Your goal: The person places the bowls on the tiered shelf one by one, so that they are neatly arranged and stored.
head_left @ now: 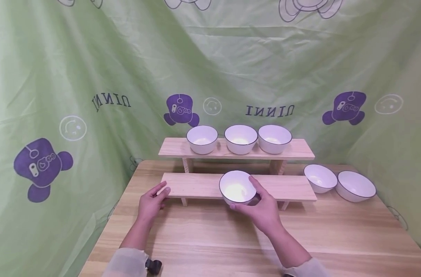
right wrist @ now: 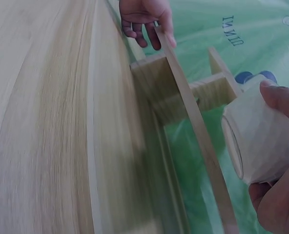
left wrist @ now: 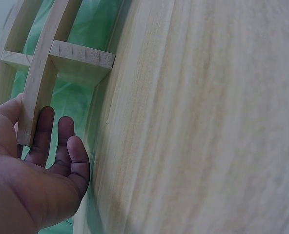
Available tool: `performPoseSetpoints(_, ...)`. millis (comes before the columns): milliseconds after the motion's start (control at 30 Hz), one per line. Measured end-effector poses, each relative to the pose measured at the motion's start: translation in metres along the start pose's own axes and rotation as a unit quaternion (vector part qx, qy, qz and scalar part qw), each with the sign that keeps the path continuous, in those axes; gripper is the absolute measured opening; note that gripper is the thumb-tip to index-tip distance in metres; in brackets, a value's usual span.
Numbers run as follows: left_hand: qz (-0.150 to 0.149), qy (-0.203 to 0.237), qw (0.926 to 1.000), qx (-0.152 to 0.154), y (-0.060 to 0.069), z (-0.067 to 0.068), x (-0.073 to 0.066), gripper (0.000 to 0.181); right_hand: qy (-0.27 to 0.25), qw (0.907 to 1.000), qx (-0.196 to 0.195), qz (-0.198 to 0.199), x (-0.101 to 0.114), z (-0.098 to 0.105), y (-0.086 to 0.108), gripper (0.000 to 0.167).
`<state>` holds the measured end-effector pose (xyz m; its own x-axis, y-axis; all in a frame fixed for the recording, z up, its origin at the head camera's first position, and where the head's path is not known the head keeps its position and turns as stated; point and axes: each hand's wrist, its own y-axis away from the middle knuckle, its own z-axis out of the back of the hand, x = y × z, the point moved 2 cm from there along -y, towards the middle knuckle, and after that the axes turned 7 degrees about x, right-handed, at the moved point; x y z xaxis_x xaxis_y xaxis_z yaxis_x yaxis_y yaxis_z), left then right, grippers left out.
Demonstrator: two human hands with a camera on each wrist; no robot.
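A white bowl (head_left: 237, 186) was gripped at its right side by the right hand (head_left: 266, 211), with the thumb set low on the near side and the fingers curled round beyond the rim. It was held raised over the front of the lower shelf (head_left: 193, 185), near its middle, and a gap between base and board was shown by the right wrist view. The left end of that shelf was pinched by the left hand (head_left: 151, 206), thumb above and fingers beneath. The hands were kept well apart.

The bowl was judged light and stiff, with a smooth glaze that could slip and a thin dark rim that could chip if knocked; a hold around the outer wall, just under the rim, seemed best suited. The shelf was judged rigid but light enough to be shifted if pushed.

Behind, three bowls (head_left: 241, 139) were carried in a row by the upper shelf (head_left: 302, 148). Two more bowls (head_left: 320, 179) were placed close together on the table, by the lower shelf's right end. The table (head_left: 203, 238) was faced in pale striped wood grain. The space was enclosed by a green curtain (head_left: 127, 50), printed with purple figures and mirrored lettering.
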<state>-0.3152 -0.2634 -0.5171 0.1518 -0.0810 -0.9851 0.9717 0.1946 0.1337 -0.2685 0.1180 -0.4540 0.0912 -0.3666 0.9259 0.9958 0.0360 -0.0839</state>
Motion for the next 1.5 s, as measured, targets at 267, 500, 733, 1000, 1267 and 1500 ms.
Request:
performPoseSetpoints(267,-0.006,-0.013,0.9999,-0.005,0.0,-0.001,0.001,0.055,-0.008,0.9999,0.007,0.007,0.006,-0.019,-0.005,0.113)
performPoseSetpoints(500,-0.004,-0.015,0.9999,-0.003,-0.002,-0.001,0.002,0.056,-0.008,0.9997,0.01,0.019,0.009,-0.031,-0.009,0.111)
performPoseSetpoints(733,-0.006,-0.011,0.9999,-0.003,-0.002,0.0,0.0,0.057,-0.007,0.9993,0.013,0.035,0.014,-0.042,-0.013,0.111)
performPoseSetpoints(1000,-0.003,-0.014,0.9999,0.0,-0.004,0.0,0.003,0.059,-0.01,0.999,0.012,0.042,0.01,-0.056,-0.018,0.109)
performPoseSetpoints(1267,-0.008,-0.015,0.9998,-0.006,-0.004,0.0,0.002,0.057,-0.002,0.9991,0.02,0.036,0.009,-0.068,-0.024,0.112)
performPoseSetpoints(1500,-0.014,-0.003,0.9999,-0.005,-0.003,-0.002,0.001,0.057,-0.02,0.9979,0.03,0.054,0.012,-0.08,-0.031,0.11)
